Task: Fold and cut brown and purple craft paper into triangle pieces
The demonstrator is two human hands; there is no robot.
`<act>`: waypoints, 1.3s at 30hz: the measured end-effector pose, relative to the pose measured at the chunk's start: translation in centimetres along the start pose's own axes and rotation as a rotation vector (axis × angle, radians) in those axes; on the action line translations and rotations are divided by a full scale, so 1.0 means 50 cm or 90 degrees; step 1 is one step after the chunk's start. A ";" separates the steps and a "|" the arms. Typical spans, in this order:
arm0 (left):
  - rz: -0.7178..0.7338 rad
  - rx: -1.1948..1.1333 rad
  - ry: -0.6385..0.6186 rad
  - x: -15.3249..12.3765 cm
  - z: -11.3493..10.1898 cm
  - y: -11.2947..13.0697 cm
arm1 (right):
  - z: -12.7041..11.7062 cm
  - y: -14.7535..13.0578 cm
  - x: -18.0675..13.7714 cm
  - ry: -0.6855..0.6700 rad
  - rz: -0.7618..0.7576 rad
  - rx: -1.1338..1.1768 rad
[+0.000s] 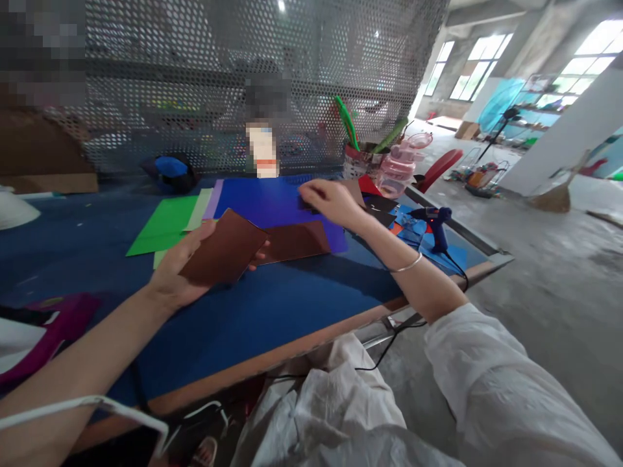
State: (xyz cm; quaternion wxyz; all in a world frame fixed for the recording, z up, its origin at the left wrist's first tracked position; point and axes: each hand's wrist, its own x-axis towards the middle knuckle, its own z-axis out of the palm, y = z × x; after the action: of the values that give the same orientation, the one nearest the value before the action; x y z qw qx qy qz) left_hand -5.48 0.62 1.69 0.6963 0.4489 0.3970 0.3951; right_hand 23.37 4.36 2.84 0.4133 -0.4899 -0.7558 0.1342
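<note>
My left hand (187,263) grips a small brown rectangular sheet (224,250), tilted up above the table, with fingertips showing past its right edge. Another brown sheet (296,242) lies flat just to the right, on top of a large blue sheet (260,198). Over the right part of the blue sheet, my right hand (333,200) is closed with its fingers curled down. Something dark shows under those fingers, but I cannot make out what it is. Green sheets (165,224) and a lilac strip (213,200) stick out to the left of the blue one.
A dark blue glue gun (438,227) with a cable stands at the table's right edge, by blue and black scraps. Behind are a pink bottle (395,170) and a container with green-handled tools (348,123). Perforated metal mesh (195,84) rises along the back.
</note>
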 end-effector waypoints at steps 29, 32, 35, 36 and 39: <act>0.286 0.976 0.051 0.095 -0.089 -0.042 | -0.152 0.123 -0.038 0.236 0.162 -0.420; 0.263 1.006 0.048 0.118 -0.102 -0.051 | -0.076 0.084 -0.025 -0.008 0.023 -0.306; 0.261 1.016 0.052 0.126 -0.106 -0.049 | -0.008 0.067 -0.024 -0.161 -0.068 -0.289; 0.261 1.013 0.051 0.126 -0.106 -0.047 | 0.008 0.066 -0.025 -0.193 -0.065 -0.300; 0.257 1.004 0.048 0.124 -0.103 -0.042 | 0.033 0.069 -0.028 -0.277 0.005 -0.345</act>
State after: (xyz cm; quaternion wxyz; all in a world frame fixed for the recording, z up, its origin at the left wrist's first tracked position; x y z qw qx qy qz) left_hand -7.42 7.24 -2.96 0.0774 0.8565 0.4930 0.1320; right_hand 24.55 5.16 -0.98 0.0969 -0.5447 -0.8324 0.0320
